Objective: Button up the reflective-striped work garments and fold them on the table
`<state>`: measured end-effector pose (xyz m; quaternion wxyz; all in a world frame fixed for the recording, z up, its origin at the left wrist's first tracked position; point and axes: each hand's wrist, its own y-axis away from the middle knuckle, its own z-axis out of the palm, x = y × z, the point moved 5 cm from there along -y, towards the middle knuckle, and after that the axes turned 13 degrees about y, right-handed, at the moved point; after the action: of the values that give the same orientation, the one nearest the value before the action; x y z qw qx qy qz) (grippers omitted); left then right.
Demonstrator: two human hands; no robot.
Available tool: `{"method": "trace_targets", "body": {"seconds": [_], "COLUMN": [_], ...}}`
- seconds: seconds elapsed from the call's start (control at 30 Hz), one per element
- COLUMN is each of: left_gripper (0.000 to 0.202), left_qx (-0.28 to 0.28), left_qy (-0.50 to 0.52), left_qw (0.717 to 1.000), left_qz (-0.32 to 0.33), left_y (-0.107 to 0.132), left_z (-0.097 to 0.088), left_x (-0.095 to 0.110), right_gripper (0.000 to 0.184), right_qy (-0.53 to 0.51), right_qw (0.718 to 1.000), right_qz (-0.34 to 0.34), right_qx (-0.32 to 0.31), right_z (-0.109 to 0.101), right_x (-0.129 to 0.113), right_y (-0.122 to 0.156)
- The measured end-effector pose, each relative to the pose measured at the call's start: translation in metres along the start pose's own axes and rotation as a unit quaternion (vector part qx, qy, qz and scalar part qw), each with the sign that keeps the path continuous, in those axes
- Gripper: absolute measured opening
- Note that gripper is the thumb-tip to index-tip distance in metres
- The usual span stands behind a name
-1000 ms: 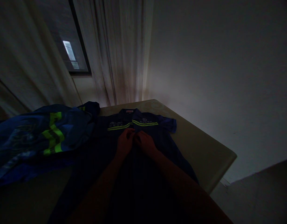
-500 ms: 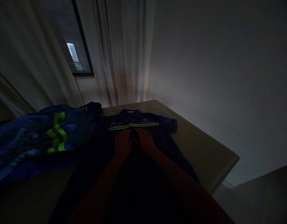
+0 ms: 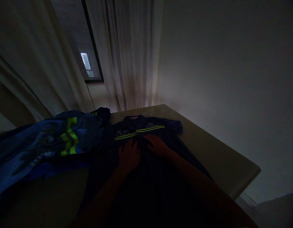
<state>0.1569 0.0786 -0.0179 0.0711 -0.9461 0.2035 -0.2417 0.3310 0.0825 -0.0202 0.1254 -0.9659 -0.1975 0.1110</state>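
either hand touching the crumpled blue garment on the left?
No, the left hand and right hand lie flat on the spread-out navy work shirt, apart from the crumpled blue garment.

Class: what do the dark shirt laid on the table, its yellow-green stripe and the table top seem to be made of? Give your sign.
Shirt: woven cloth, matt; it lies limp and flat. Stripe: probably reflective tape, since it shines brightly in the dim light. Table top: smooth, hard, pale, perhaps laminate or plastic; the dimness leaves it open.
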Motion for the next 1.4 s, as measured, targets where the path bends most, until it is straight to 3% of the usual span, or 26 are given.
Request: {"method": "trace_targets", "body": {"seconds": [0.13, 0.3, 0.37, 0.43, 0.47, 0.5, 0.57, 0.6, 0.63, 0.7, 0.8, 0.87, 0.93, 1.0, 1.07, 1.13, 1.23, 1.4], "left_gripper": [0.04, 0.036, 0.045, 0.053, 0.054, 0.054, 0.05, 0.048, 0.05, 0.06, 0.071, 0.071, 0.063, 0.055, 0.053, 0.05, 0.048, 0.042], "left_qx": [0.01, 0.035, 0.104, 0.211, 0.237, 0.227, 0.12, 0.062, 0.025, 0.004, -0.01, 0.003, 0.044, 0.065, 0.027, -0.011, -0.022, -0.043], "left_qy": [-0.022, -0.102, -0.111, -0.127, -0.13, -0.129, -0.116, -0.11, -0.109, -0.117, -0.124, -0.129, -0.142, -0.141, -0.097, -0.043, 0.002, 0.061], "left_qw": [1.0, 0.992, 0.981, 0.96, 0.957, 0.964, 0.983, 0.987, 0.989, 0.993, 0.988, 0.985, 0.984, 0.987, 0.993, 0.993, 0.993, 0.989], "left_qz": [0.005, -0.066, -0.118, -0.136, -0.107, -0.053, 0.072, 0.101, 0.095, 0.015, -0.093, -0.114, -0.098, -0.029, 0.068, 0.109, 0.115, 0.129], "left_y": [-0.02, -0.036, -0.035, -0.031, -0.029, -0.029, -0.032, -0.033, -0.034, -0.04, -0.05, -0.057, -0.058, -0.053, -0.042, -0.031, -0.024, -0.03], "left_z": [-0.046, -0.115, -0.141, -0.157, -0.156, -0.147, -0.112, -0.093, -0.077, -0.058, -0.051, -0.054, -0.057, -0.047, -0.025, -0.002, 0.016, 0.013], "left_x": [-0.049, -0.13, -0.149, -0.148, -0.141, -0.13, -0.108, -0.104, -0.106, -0.125, -0.157, -0.158, -0.136, -0.095, -0.052, -0.024, -0.013, -0.021], "right_gripper": [0.05, 0.047, 0.046, 0.046, 0.047, 0.048, 0.051, 0.052, 0.052, 0.049, 0.048, 0.05, 0.051, 0.051, 0.05, 0.046, 0.043, 0.052], "right_qy": [0.005, 0.004, 0.0, -0.002, -0.003, -0.004, -0.004, 0.0, 0.007, 0.03, 0.053, 0.055, 0.058, 0.063, 0.072, 0.081, 0.089, 0.119], "right_qw": [1.0, 1.0, 1.0, 1.0, 1.0, 1.0, 1.0, 1.0, 1.0, 0.998, 0.994, 0.993, 0.992, 0.992, 0.991, 0.99, 0.99, 0.988], "right_qz": [0.0, -0.003, -0.001, 0.001, 0.002, 0.003, 0.001, 0.003, 0.01, 0.043, 0.092, 0.102, 0.109, 0.113, 0.114, 0.115, 0.112, 0.079], "right_qx": [-0.004, -0.001, 0.002, 0.005, 0.007, 0.009, 0.016, 0.019, 0.022, 0.025, 0.016, 0.01, 0.006, 0.001, -0.005, -0.008, 0.012, 0.061], "right_z": [-0.003, -0.002, -0.001, -0.001, -0.002, -0.003, -0.007, -0.008, -0.009, -0.009, -0.006, -0.003, -0.002, 0.0, 0.001, 0.002, -0.003, -0.025], "right_x": [-0.001, -0.002, -0.001, 0.0, -0.001, -0.002, -0.004, -0.005, -0.005, -0.003, 0.004, 0.006, 0.009, 0.01, 0.011, 0.012, 0.01, -0.02], "right_y": [0.001, 0.0, -0.001, -0.001, 0.0, 0.0, 0.001, 0.002, 0.003, 0.005, 0.006, 0.006, 0.004, 0.002, 0.001, 0.0, 0.0, -0.002]}}
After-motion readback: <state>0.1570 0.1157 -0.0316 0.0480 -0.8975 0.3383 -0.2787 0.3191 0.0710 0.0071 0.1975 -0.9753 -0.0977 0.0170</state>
